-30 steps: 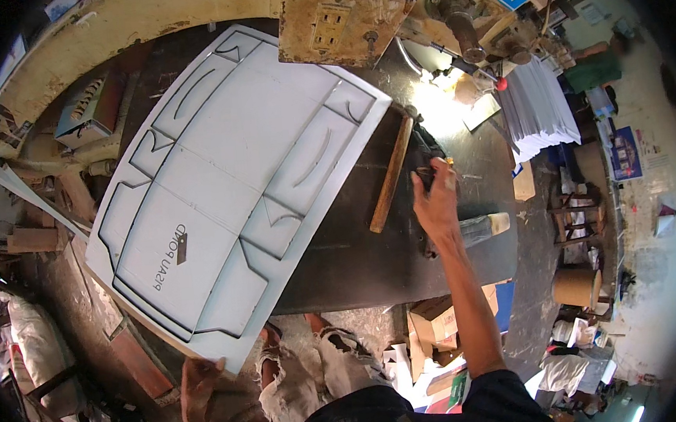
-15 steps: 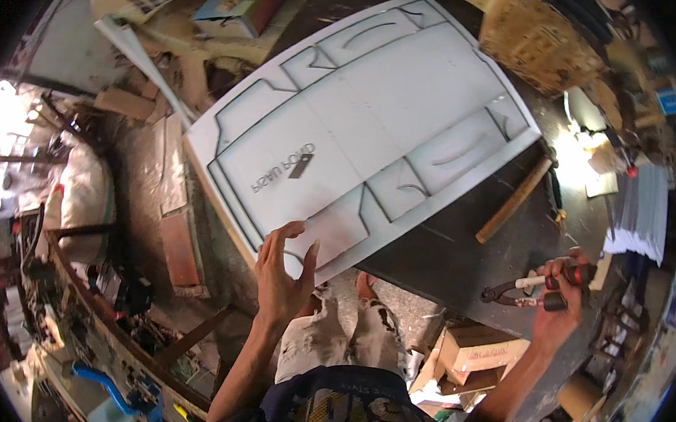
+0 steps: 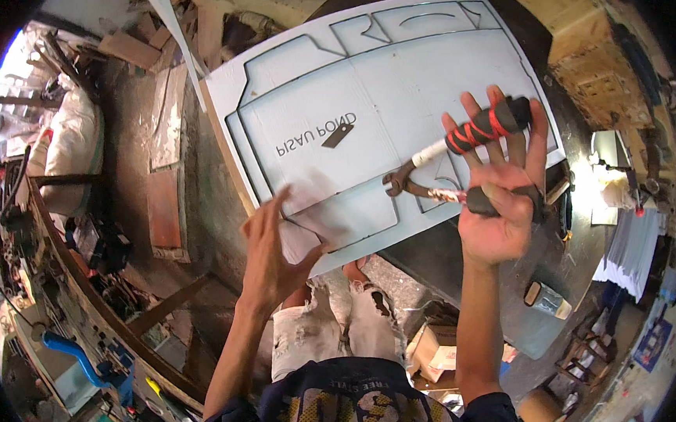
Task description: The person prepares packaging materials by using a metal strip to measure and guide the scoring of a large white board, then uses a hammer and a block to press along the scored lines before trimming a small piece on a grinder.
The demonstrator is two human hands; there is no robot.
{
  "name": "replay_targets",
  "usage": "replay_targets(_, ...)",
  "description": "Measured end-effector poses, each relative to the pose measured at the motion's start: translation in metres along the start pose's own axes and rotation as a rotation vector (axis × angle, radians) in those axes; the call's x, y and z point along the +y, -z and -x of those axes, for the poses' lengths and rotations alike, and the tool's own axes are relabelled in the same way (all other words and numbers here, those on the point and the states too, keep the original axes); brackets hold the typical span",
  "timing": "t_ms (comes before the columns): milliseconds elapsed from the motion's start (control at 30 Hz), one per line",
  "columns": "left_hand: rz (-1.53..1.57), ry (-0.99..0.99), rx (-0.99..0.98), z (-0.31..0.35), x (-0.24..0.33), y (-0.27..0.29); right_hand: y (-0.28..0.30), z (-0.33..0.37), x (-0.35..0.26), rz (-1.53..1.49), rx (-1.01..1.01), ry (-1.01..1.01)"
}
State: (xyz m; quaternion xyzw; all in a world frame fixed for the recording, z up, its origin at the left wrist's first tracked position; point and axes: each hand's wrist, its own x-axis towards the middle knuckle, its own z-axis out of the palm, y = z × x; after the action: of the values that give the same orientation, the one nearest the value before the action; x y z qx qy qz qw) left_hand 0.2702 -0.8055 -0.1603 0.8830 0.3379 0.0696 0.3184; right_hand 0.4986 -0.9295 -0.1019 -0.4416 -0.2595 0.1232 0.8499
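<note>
Over the lower left part of a white board (image 3: 312, 173) hovers my left hand (image 3: 266, 251), thumb and fingers spread with nothing between them. The board carries dark thin strips set in straight and curved lines, some printed letters and a small dark flat metal piece (image 3: 338, 136). My right hand (image 3: 499, 223) is raised above the board's right part, wrapped around a pair of pliers (image 3: 497, 125). Black and red tape covers the handles, which stand spread apart. The jaws (image 3: 399, 181) point left over the board, apart from its surface.
The board lies on a dark table (image 3: 443, 258). To the right are a stack of white sheets (image 3: 629, 253) and a small clear-and-dark box (image 3: 546, 300). An open cardboard box (image 3: 438, 349) sits below. Along the left runs a cluttered bench with a blue-handled tool (image 3: 78, 358).
My right hand has lifted the pliers up and left, from beside the table to over the board. The left hand stays near the board's lower left corner. The view has shifted.
</note>
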Motion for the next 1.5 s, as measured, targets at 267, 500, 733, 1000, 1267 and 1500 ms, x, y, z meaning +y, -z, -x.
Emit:
replay_targets(267,0.196,0.22,0.16,0.064,-0.066,-0.045,-0.029,0.005,0.041,0.285,-0.233,0.02)
replay_targets(500,0.471,0.217,0.078,0.051,-0.047,-0.045,-0.035,-0.002,0.062,0.21,-0.251,-0.174)
replay_targets(733,0.519,0.301,0.025,0.048,-0.038,-0.036,-0.065,-0.058,0.093,0.539,-0.356,-0.448)
replay_targets(1000,0.294,0.187,0.042,0.051,-0.052,-0.053,-0.051,-0.06,0.117,1.01,-0.638,0.205)
replay_targets(1267,0.435,0.162,0.157,0.051,-0.052,-0.05,-0.055,-0.008,0.046,0.372,-0.427,-0.122)
replay_targets(1500,0.505,0.274,0.108,0.052,-0.055,-0.051,-0.08,0.026,0.054,0.251,-0.337,-0.128)
